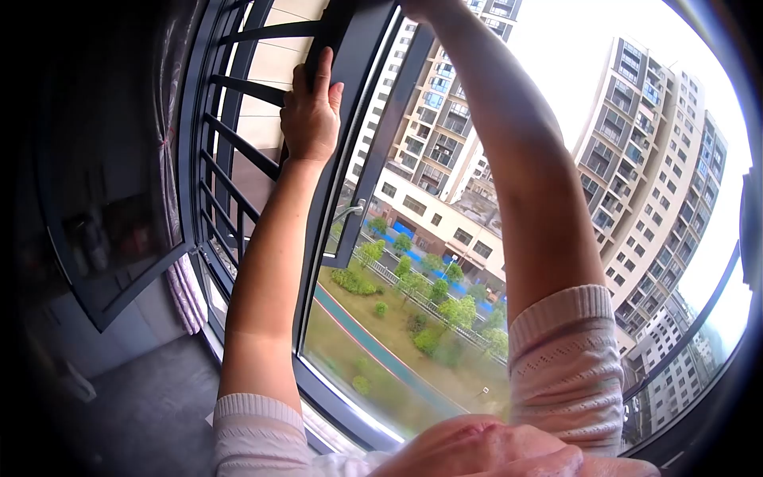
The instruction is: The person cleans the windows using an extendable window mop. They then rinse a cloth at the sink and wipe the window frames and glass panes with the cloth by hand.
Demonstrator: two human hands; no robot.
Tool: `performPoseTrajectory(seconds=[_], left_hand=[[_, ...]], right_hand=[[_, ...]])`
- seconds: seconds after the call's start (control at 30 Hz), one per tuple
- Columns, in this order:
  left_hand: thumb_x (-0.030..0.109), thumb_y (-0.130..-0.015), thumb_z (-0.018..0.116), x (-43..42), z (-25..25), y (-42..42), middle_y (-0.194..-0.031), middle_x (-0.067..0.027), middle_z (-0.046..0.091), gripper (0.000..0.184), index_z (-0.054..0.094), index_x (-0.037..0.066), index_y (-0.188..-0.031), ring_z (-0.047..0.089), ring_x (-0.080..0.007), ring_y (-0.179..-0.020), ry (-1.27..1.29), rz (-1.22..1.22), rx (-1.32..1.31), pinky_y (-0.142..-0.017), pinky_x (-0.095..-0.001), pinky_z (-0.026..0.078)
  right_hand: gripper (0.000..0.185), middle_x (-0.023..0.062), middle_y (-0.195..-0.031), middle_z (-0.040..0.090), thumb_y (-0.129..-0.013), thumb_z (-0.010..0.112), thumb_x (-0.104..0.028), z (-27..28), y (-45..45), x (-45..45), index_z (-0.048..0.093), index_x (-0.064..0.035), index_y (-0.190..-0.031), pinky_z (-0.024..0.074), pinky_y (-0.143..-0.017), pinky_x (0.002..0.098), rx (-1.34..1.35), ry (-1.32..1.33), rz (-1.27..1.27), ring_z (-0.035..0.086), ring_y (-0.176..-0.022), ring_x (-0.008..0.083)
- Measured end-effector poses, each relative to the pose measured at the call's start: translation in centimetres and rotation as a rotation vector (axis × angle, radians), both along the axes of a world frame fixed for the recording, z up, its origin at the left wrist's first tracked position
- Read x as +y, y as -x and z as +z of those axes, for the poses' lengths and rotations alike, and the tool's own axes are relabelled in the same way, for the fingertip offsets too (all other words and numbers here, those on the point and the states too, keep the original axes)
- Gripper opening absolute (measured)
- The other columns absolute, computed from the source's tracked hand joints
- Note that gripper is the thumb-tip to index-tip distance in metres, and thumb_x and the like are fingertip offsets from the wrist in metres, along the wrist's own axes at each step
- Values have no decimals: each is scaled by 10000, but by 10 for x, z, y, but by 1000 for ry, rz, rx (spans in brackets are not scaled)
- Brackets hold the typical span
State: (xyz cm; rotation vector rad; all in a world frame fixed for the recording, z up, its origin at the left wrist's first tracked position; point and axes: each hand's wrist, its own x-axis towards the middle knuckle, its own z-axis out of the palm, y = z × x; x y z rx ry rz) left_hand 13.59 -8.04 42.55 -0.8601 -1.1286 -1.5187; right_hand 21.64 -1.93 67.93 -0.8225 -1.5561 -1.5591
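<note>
My left hand [311,111] is raised against the dark upright window frame [338,135]. Its index finger and thumb point upward along the frame, while the other fingers bend round its left edge. Higher up, my right hand [419,8] is mostly cut off by the top of the picture. Only its wrist end shows, close to the top of a narrower dark sash [401,103], and its fingers are out of sight. Below my hands, a silver window handle [350,211] sits on the lower part of that sash.
Dark security bars [246,151] stand left of the frame. An opened glass casement [119,294] swings into the room, near a tied curtain [179,278]. A large glass pane [397,374] lies ahead. Outside, far below, are trees, a path and tall buildings [644,151].
</note>
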Motion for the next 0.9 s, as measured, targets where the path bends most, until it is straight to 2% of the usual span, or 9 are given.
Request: performPoseTrajectory(seconds=[0.03,0.13,0.27,0.5,0.57,0.7,0.77,0.87,0.9], left_hand=[[312,-895,496,-1,0,0,-1134,-155,490,502,314,280,-1362,591,-335,-756,8,12,3,-602,-397,536],[292,-882,525,0,1,0,-1082,-139,482,521,318,258,-1359,590,-322,-735,26,26,17,-593,-394,533],[274,-851,565,-3,1,1,-1063,-159,494,541,351,248,-1347,580,-349,-732,2,31,39,-599,-408,515],[303,-893,493,-6,-1,0,-1092,-104,497,489,322,269,-1351,580,-336,-871,-25,-13,78,-621,-431,527],[304,-897,489,-5,-2,0,-1098,-105,498,479,326,277,-1347,587,-334,-864,0,-36,47,-616,-428,529],[319,-903,478,-2,-2,2,-1074,-98,503,474,322,288,-1350,591,-323,-844,-20,-5,61,-601,-409,526],[311,-903,481,-5,-2,0,-1062,-100,505,478,321,286,-1352,591,-320,-835,-30,-20,81,-604,-403,524],[289,-901,491,-8,-2,2,-1039,-109,508,482,328,264,-1354,593,-321,-798,-13,-34,98,-603,-395,522],[283,-900,494,-8,-1,0,-1035,-112,509,481,331,256,-1353,594,-323,-786,-50,-38,121,-597,-395,521]], right_hand=[[428,143,-1172,480,-849,502,-247,-14,7,-5,421,-54,-1223,392,-915,395,109,117,41,488,-1090,218],[375,108,-907,580,-896,477,-367,-78,-35,-89,500,-35,-1070,479,-595,299,512,1022,1402,579,-798,179],[604,173,-1395,303,-810,505,-285,-159,-27,-56,352,-2,-1322,149,-1005,584,-201,291,-57,263,-1269,416],[588,159,-1291,372,-792,453,-116,-324,-57,-96,280,15,-1339,293,-917,550,-255,959,300,375,-1125,383],[512,160,-1134,429,-794,444,-106,-354,-66,-96,336,-5,-1284,346,-842,497,-309,598,508,432,-988,358],[207,146,-942,590,-796,498,-98,-301,-76,-101,537,-57,-995,469,-747,369,-304,1071,417,573,-880,294],[209,122,-919,627,-815,506,-121,-233,-95,-127,565,-95,-1014,503,-651,354,169,1157,833,609,-769,274],[92,77,-758,580,-867,504,-48,-96,-118,-139,569,-39,-802,467,-530,287,207,900,678,566,-677,160],[112,97,-760,580,-824,493,18,-59,-133,-147,574,-51,-789,480,-596,331,-223,219,392,559,-643,189]])
